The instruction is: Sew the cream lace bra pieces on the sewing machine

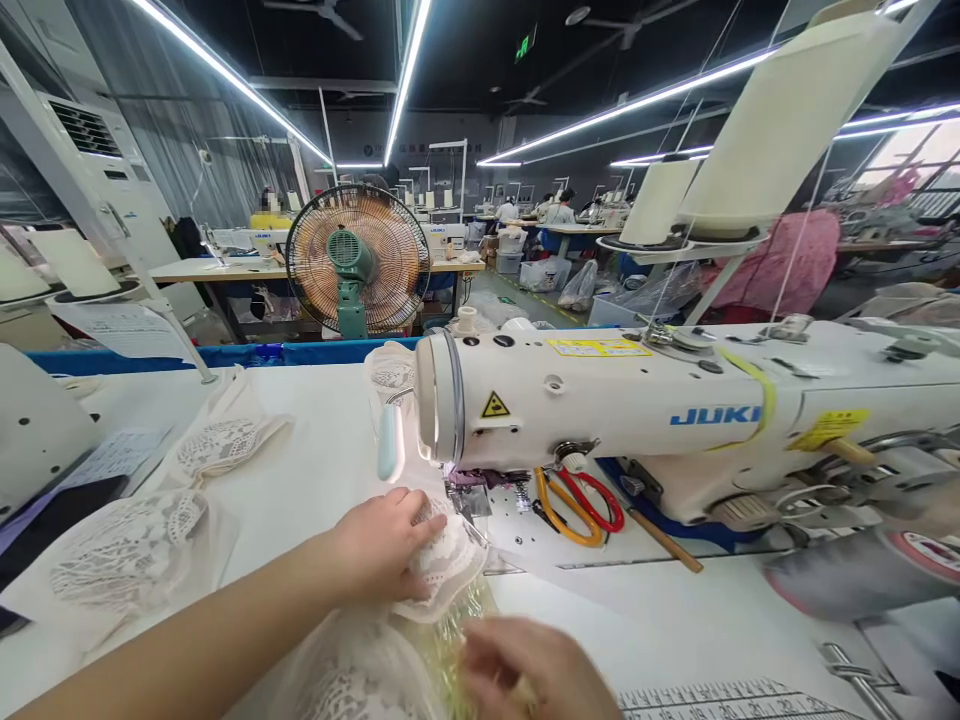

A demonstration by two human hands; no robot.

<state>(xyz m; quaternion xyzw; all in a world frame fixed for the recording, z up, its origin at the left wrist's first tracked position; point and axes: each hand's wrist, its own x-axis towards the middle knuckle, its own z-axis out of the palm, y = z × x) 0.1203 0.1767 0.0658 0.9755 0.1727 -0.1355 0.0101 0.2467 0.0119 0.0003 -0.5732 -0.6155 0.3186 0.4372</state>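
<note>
My left hand (382,548) holds a white lace bra cup (450,565) on the machine bed, its fingers curled over the lace. Just right of the cup's upper edge is the needle area of a white sewing machine (517,395). My right hand (536,670) is lower and nearer to me, smeared by motion, with its fingers bent. Beside it runs a shiny, yellowish see-through strip (450,640); whether the fingers grip it is unclear. Another lace cup (360,680) lies below my left wrist. More lace has come to rest behind the machine head.
Red- and orange-handled scissors (577,505) lie under the machine arm. Further lace cups (135,550) lie at left. A grey thread cone (862,575) rests at right, near a printed ruler scale (712,700). A large fan (356,260) stands beyond the table.
</note>
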